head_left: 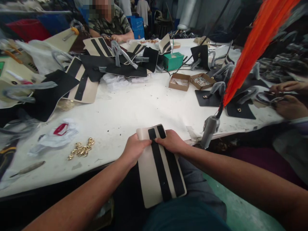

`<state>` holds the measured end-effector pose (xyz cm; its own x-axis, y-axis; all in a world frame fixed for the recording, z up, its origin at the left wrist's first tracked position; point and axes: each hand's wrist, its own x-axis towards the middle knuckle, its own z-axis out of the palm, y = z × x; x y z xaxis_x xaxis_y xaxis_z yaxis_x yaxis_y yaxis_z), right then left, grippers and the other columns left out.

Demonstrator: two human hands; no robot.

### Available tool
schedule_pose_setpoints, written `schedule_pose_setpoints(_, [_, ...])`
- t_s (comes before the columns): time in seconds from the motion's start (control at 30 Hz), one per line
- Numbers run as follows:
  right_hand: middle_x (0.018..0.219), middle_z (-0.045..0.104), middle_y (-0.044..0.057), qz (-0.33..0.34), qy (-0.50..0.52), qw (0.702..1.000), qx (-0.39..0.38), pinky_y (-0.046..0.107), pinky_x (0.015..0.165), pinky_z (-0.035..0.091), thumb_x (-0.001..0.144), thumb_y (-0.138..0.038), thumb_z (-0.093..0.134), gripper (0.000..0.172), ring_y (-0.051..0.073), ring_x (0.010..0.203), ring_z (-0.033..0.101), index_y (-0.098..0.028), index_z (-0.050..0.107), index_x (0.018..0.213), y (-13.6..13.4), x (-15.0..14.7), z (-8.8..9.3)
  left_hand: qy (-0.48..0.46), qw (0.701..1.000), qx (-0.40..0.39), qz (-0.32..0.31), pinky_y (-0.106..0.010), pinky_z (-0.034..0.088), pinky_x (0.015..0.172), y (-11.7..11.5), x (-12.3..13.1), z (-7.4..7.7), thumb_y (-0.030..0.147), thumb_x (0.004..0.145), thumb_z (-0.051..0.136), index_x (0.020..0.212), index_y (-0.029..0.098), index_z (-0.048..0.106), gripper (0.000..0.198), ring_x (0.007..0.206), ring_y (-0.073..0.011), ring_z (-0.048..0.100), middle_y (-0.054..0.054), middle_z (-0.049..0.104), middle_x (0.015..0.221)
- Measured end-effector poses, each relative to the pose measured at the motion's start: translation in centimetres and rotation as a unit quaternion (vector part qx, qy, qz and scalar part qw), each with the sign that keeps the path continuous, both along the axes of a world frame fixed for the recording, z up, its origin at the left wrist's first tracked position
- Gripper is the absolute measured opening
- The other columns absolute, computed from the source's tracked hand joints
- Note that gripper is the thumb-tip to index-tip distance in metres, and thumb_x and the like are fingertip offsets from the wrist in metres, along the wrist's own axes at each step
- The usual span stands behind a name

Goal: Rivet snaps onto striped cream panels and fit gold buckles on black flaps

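Observation:
A cream panel with two black stripes, with rounded corners, leans from my lap against the table's near edge. My left hand grips its left side, thumb laid on the face. On the opposite edge my right hand is closed the same way, its thumb pressing a black stripe near the other thumb tip. The fingers behind the panel are hidden. Whether something small sits between the thumb tips I cannot tell. Left of my hands, gold-coloured metal clasps lie in a small heap on the white table.
A pointed tool and a plastic bag lie at left. Black and cream panels pile up behind. Small cardboard boxes stand near a green box. A grey power tool hangs at right. Co-workers' hands work beyond it.

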<state>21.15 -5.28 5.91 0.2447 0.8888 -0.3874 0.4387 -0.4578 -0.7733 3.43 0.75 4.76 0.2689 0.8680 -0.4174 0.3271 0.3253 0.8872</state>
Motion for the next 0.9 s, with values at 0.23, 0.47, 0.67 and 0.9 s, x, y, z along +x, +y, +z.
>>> schedule_pose_setpoints(0.23, [0.099, 0.082, 0.008, 0.019, -0.026, 0.999, -0.004, 0.026, 0.072, 0.050, 0.086, -0.018, 0.078, 0.016, 0.024, 0.093, 0.075, -0.013, 0.080, 0.101, 1.4, -0.1, 0.0, 0.077, 0.995, 0.051, -0.035, -0.030, 0.056, 0.060, 0.9, 0.2, -0.6, 0.020, 0.067, 0.078, 0.092, 0.018, 0.077, 0.025, 0.079, -0.0284, 0.078, -0.006, 0.081, 0.083])
schedule_pose_setpoints(0.47, [0.098, 0.083, 0.009, 0.016, -0.016, 1.000, 0.012, 0.025, 0.066, 0.051, 0.081, -0.017, 0.079, 0.020, 0.023, 0.088, 0.076, -0.013, 0.083, 0.100, 1.7, -0.4, -0.7, 0.133, 0.971, 0.194, -0.051, -0.047, 0.061, 0.093, 0.8, -0.4, 0.2, 0.017, 0.071, 0.078, 0.120, 0.017, 0.075, 0.050, 0.110, -0.0373, 0.076, -0.012, 0.081, 0.116])
schedule_pose_setpoints(0.67, [0.103, 0.083, 0.008, 0.030, -0.018, 0.999, 0.037, 0.024, 0.070, 0.052, 0.080, -0.017, 0.078, 0.029, 0.023, 0.092, 0.076, -0.014, 0.084, 0.108, 1.9, -0.5, -0.8, 0.170, 0.843, 0.498, -0.115, -0.061, 0.040, 0.125, 0.6, -1.6, -2.0, 0.025, 0.084, 0.079, 0.138, 0.024, 0.071, 0.055, 0.147, -0.0396, 0.053, -0.011, 0.064, 0.155])
schedule_pose_setpoints(0.9, [0.088, 0.081, 0.002, 0.098, -0.058, 0.992, 0.052, 0.024, 0.067, 0.047, 0.078, -0.027, 0.084, 0.017, 0.020, 0.082, 0.073, -0.020, 0.085, 0.094, 2.8, 1.1, -0.4, 0.167, 0.826, 0.507, -0.182, -0.055, 0.057, 0.105, 1.8, -1.7, -3.8, 0.026, 0.083, 0.083, 0.103, 0.030, 0.085, 0.020, 0.116, -0.0317, 0.074, -0.001, 0.084, 0.119])
